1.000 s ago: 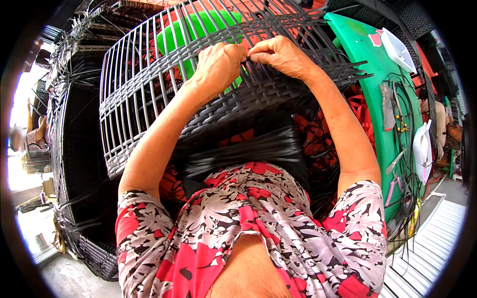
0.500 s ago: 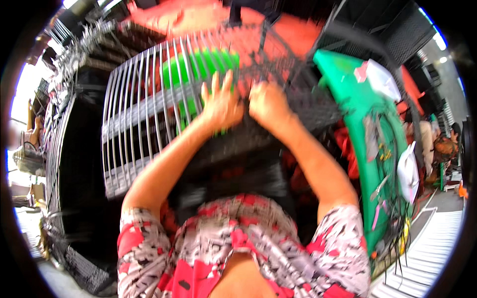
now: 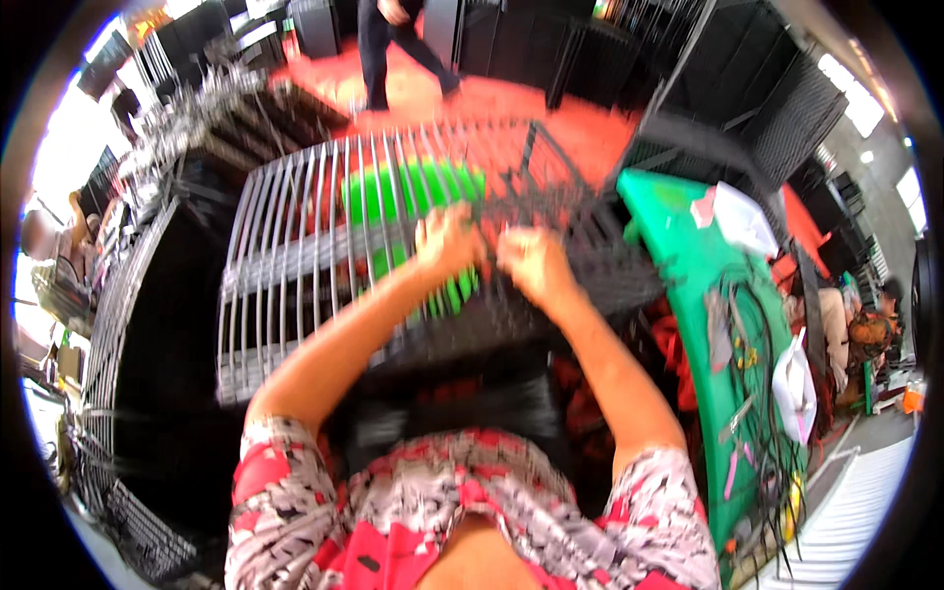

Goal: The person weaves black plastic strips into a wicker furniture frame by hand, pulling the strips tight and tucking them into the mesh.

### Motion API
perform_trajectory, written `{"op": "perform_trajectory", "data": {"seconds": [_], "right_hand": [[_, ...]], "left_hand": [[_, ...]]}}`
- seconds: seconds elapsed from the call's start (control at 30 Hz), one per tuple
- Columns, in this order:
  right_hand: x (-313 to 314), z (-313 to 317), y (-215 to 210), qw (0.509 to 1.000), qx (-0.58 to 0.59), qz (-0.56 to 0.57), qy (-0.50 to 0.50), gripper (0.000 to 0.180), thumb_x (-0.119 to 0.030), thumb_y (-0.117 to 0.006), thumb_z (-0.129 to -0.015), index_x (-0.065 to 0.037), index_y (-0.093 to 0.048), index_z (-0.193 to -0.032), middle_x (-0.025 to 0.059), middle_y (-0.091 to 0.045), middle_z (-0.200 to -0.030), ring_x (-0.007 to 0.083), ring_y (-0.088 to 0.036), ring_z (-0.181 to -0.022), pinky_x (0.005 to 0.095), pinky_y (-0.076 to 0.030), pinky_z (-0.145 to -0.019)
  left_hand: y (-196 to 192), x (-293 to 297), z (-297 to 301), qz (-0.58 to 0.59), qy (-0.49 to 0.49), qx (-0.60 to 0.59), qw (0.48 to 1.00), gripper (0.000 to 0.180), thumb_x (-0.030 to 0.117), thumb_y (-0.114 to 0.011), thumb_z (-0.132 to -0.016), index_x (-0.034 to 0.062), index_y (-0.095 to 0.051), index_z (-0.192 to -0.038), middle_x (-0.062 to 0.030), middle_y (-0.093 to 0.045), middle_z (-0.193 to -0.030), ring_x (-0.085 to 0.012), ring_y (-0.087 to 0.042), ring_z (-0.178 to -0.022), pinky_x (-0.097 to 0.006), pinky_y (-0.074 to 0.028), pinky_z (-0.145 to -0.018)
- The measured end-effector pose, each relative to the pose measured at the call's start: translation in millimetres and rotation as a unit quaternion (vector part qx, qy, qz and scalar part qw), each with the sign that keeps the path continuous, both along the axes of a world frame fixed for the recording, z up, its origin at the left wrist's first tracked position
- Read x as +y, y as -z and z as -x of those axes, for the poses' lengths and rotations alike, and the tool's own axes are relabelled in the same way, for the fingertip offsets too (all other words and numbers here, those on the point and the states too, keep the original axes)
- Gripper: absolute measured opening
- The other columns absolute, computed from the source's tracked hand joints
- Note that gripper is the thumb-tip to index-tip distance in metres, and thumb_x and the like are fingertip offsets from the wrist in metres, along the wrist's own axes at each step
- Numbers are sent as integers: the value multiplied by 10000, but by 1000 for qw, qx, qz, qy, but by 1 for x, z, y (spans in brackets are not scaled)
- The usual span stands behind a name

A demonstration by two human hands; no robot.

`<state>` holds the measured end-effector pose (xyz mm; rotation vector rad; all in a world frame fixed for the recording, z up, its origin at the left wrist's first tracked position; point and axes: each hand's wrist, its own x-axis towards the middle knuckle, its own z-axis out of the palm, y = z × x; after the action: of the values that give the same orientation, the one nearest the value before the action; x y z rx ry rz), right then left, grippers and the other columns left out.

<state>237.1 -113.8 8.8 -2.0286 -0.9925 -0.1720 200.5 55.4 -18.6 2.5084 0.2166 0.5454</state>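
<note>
In front of me lies a frame of parallel grey bars, its right part covered by a dark woven lattice. My left hand is over the line where bars and lattice meet, its fingers bent and closed. Close beside it, over the lattice, my right hand is closed in a pinch. What either hand holds is too small and blurred to make out. A bright green piece shows through the bars beyond my left hand.
To the right, a green table carries dark cords, pliers and white bags. Another slatted frame stands at left. A person in dark trousers is on the red floor ahead.
My view has tilted up, so the frame and hands sit lower. My left hand's spread fingers have bent in. A walking person's legs now show at the top.
</note>
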Motion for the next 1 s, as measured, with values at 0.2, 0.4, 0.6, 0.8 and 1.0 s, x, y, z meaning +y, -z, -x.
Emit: {"op": "perform_trajectory", "data": {"seconds": [0.2, 0.4, 0.6, 0.8, 1.0], "right_hand": [[21, 22, -35, 987, 123, -84, -65, 226, -139, -593, -797, -11, -648, -975, 87, -623, -670, 133, -560, -497, 273, -456, -479], [29, 16, -32, 928, 333, -102, -129, 178, -160, -653, -801, -34, -665, -926, 3, -559, -560, 35, -478, -422, 176, -374, -375], [25, 13, -38, 912, 381, -54, -145, 171, -128, -672, -788, -20, -657, -921, 16, -631, -728, 35, -537, -554, 161, -427, -446], [8, -2, -47, 978, 203, -4, -45, 107, -78, -625, -785, -26, -672, -866, -7, -625, -725, 53, -551, -613, 178, -435, -538], [12, 26, -47, 997, 8, 30, -65, 73, -63, -654, -721, -17, -639, -776, 26, -565, -714, 120, -543, -642, 252, -447, -612]], "left_hand": [[-73, 35, 36, 382, 182, 55, 904, 135, 180, -693, -727, 50, -662, -745, -133, -479, -1224, -205, -481, -1062, -376, -349, -913], [-74, 32, 49, 257, 181, 13, 949, 129, 150, -628, -786, 26, -661, -792, -101, -492, -1219, -209, -465, -1088, -376, -338, -923], [-40, 38, 56, 326, 155, 16, 933, 143, 148, -625, -803, 11, -659, -827, -60, -626, -862, -133, -547, -842, -297, -418, -801], [-42, 36, 59, 361, 117, -11, 925, 140, 143, -624, -811, 8, -651, -841, -23, -616, -824, -91, -523, -797, -261, -415, -765], [-36, 34, 62, 362, 65, -44, 929, 142, 140, -625, -782, -1, -641, -796, -31, -623, -799, -103, -537, -742, -271, -438, -701]]}}
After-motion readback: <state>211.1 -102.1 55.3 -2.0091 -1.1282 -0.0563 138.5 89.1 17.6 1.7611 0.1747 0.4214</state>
